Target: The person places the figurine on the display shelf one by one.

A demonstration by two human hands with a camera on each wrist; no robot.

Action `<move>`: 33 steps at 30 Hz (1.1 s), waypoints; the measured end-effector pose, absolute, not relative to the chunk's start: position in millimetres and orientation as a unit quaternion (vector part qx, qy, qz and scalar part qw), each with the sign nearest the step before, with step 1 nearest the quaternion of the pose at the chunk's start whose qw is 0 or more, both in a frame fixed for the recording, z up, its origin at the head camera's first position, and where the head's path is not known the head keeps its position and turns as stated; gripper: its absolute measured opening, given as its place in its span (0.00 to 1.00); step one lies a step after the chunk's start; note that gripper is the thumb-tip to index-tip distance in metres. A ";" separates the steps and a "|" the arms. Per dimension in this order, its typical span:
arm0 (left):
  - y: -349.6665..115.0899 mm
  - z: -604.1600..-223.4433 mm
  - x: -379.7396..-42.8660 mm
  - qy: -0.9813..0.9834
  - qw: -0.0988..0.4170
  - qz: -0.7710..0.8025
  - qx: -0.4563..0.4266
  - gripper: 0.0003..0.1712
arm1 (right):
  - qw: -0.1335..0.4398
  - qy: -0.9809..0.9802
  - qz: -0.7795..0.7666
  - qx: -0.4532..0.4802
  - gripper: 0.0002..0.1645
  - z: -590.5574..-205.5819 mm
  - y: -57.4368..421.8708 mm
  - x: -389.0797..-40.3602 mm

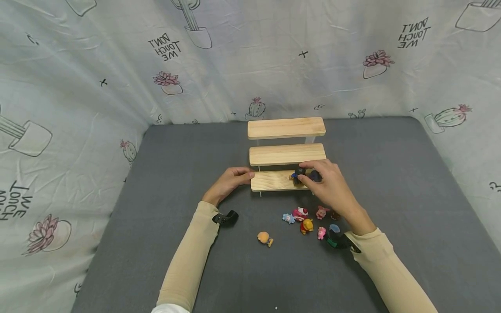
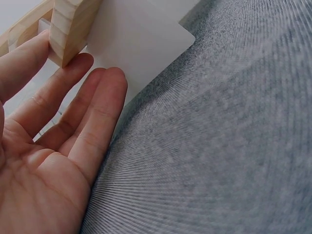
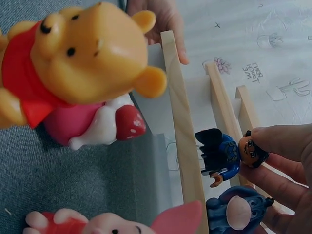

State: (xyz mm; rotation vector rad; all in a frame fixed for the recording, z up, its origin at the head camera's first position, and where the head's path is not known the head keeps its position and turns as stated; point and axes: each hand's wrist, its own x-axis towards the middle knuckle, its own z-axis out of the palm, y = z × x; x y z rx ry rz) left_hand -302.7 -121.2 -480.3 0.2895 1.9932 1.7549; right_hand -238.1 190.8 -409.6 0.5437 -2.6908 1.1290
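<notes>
and here at the wooden display stand, the right hand [image 1: 328, 180] has the dark-haired figurine [image 3: 226, 156] by the head, thumb and fingers drawn in narrow in a pinch! its blue top and dark legs show below the grip, and it's right at the lowest step [image 1: 272, 180], towards the right end; whether the feet touch the wood, one cannot tell. just beside it, the blue donkey figurine [image 3: 239, 214] sits at that same step.

over on the far side, the left hand [image 1: 232, 182] pinches the left end of the lowest step between thumb and forefinger, the other fingers stretched out below. behind rise the middle step [image 1: 287, 154] and the top step [image 1: 286, 128].

down in front, on the grey cloth [image 1: 156, 217], what a crowd: yellow bear [image 1: 307, 226] in red, strawberry-topped figurine [image 1: 300, 213], pale blue figurine [image 1: 288, 218], pink-eared piglet [image 1: 322, 212], small pink figurine [image 1: 322, 233]. well apart to the left lies the orange-headed figurine [image 1: 264, 238]!
</notes>
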 end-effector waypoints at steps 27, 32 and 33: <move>-123.1 -480.7 -307.0 0.721 0.239 0.642 0.105 0.21 | 0.197 -0.915 0.275 0.220 0.22 -418.0 186.1 -242.7; -123.6 -480.8 -307.0 0.723 0.239 0.640 0.108 0.21 | 0.193 -0.918 0.269 0.220 0.23 -417.6 185.6 -243.2; -123.7 -480.7 -307.0 0.723 0.239 0.639 0.108 0.21 | 0.192 -0.918 0.269 0.220 0.23 -417.5 185.5 -243.3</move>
